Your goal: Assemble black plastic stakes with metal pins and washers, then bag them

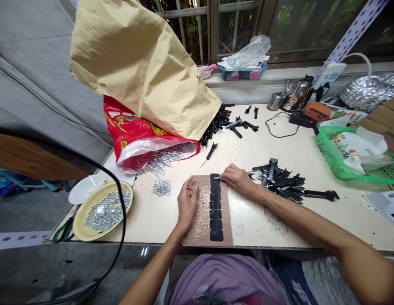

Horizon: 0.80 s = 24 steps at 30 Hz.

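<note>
On a brown board at the table's front edge stands a column of several black rounded pads. My right hand reaches in from the right, its fingertips pressed together beside the top pad, where a small silvery piece shows; what they grip is hidden. My left hand rests over the board's left edge, fingers curled with the thumb against them; any small thing inside cannot be seen. Left of it lies a little heap of small metal parts. A pile of black plastic pieces lies beyond my right wrist.
A yellow bowl of metal parts stands at the left, near green-handled scissors. Behind are a red bag spilling metal pins and a large tan sack spilling black pieces. At the right sits a green basket.
</note>
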Tool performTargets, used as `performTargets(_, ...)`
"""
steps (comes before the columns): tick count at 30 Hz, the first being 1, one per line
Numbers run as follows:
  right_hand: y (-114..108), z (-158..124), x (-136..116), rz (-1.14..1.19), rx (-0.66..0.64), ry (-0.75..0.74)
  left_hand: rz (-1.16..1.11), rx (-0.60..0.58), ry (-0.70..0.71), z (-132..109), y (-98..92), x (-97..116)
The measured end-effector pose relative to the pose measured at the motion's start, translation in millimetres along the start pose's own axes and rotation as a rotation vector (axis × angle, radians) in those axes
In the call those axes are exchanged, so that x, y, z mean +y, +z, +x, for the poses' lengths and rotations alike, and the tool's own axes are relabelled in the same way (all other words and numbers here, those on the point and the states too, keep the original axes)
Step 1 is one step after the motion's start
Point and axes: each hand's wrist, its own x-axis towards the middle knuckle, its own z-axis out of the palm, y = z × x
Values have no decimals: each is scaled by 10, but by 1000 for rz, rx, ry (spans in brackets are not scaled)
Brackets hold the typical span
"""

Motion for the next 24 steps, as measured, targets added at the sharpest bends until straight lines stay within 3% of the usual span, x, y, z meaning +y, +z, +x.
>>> performTargets(2, -4, -1, 22, 23, -37, -38, -3, 17, -11, -5, 0, 2)
performTargets(4, -5, -32, -2, 82, -149, -246, 14, 21, -7, -8, 3, 7)
performTargets(6, -27, -34, -18, 112, -195, -347, 40, 20, 2, -9, 6, 17)
performTargets(10, -92, 27, 9, 67, -62, -109, 54, 17, -1, -16, 5, 45)
performTargets(11, -89, 24, 2, 77, -72, -117, 52, 17, -4, -18, 5, 49)
performTargets(14, -29, -20, -37, 149, -200, -392, 40, 26, -11, -20, 12, 51)
performTargets(15, -5, -23, -31, 160, -200, -422, 34, 31, -14, -20, 16, 49)
performTargets(20, 38, 124, 223, 40, -62, -115, 28, 35, -14, -15, 22, 43)
performTargets(24, 33, 175, 324, 14, -108, -155, 35, 40, -10, -14, 23, 44)
